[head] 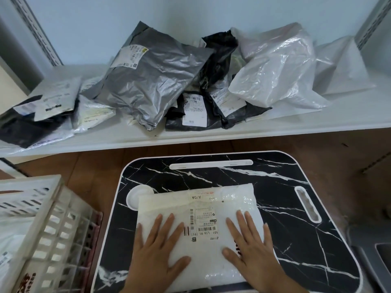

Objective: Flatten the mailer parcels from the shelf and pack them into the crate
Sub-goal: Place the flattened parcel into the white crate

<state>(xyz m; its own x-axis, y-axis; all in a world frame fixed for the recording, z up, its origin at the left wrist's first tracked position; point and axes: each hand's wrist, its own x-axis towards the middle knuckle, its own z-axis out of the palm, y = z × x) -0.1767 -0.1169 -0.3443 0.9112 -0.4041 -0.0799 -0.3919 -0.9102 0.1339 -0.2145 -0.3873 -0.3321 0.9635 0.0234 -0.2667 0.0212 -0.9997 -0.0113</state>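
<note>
White mailer [196, 227]: flat on the black marble-pattern lap table [296, 208], near centre; near edge hidden under the wrists.
Label [203, 225]: upside down, "A/0A" and "501- L16 91 1911" readable, the rest too small.
Left hand [156, 248]: fingers straight and spread, pressing the mailer's left half.
Right hand [251, 244]: fingers straight, pressing the right half.
Crate [53, 229]: white lattice, near left, cut off by the frame; red writing partly visible, unreadable.
Shelf [211, 130]: far, piled with grey, black and white mailers [152, 81]; labels illegible.

Parcel-sorting room: mailer-piled shelf [211, 127], crate [53, 218].
</note>
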